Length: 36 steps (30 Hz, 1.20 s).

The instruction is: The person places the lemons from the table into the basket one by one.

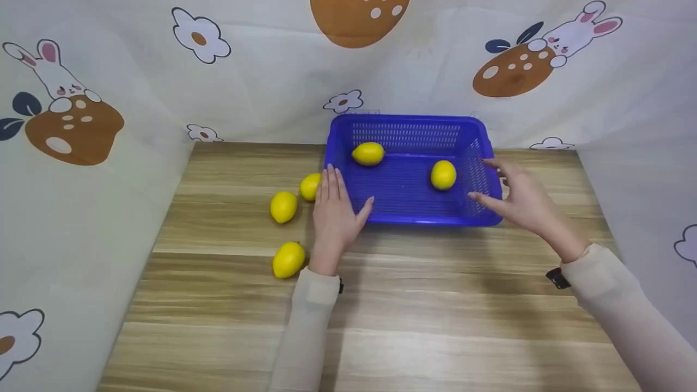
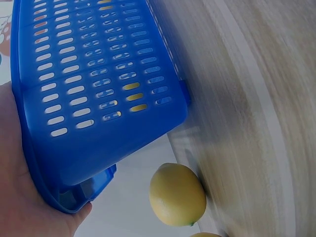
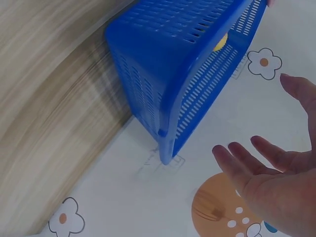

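Note:
A blue plastic basket with slotted walls stands at the back of the table. Two yellow lemons lie in it, one lemon at the back left and another lemon toward the right. My left hand rests at the basket's left front corner, fingers straight along the rim and thumb spread out over the front edge. At the right side my right hand hovers by the rim, thumb and fingers spread apart. The right wrist view shows a gap between that hand and the basket, with nothing held.
Left of the basket, three more lemons lie on the wooden table: one lemon partly behind my left fingers, one lemon beside it, and one lemon near my left wrist. Patterned cloth hangs behind and at both sides.

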### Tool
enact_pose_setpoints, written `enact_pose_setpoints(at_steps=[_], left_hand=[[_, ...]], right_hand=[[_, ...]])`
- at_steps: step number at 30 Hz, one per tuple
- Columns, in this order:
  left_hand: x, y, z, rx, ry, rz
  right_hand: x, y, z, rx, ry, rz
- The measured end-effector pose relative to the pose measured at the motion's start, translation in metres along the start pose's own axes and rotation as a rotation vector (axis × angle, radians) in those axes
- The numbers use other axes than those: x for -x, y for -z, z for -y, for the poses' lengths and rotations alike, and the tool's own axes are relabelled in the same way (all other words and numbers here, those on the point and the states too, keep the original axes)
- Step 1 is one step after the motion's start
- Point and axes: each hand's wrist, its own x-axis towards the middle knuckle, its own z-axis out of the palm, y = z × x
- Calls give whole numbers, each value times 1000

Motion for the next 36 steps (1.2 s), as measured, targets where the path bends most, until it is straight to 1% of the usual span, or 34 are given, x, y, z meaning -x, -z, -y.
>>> enact_pose_setpoints(at_steps=[5, 8, 13, 19, 26, 31, 36], left_hand=[[0, 1, 0, 10, 4, 7], [0, 0, 0, 9, 1, 2], [0, -1, 1, 12, -9, -16], [0, -1, 1, 14, -5, -6], [0, 1, 0, 20, 1, 3], [0, 1, 0, 10, 6, 18], [-1, 1, 0, 1, 8, 30]], right_hand=[[4, -7, 0, 29, -64, -24], [6, -12, -3, 34, -88, -38], [10, -21, -7, 19, -97, -90], [14, -33, -12, 44, -98, -136], [19, -48, -18, 82, -142, -165], [20, -58, -23, 101, -143, -187], [19, -65, -26, 158, -160, -178]])
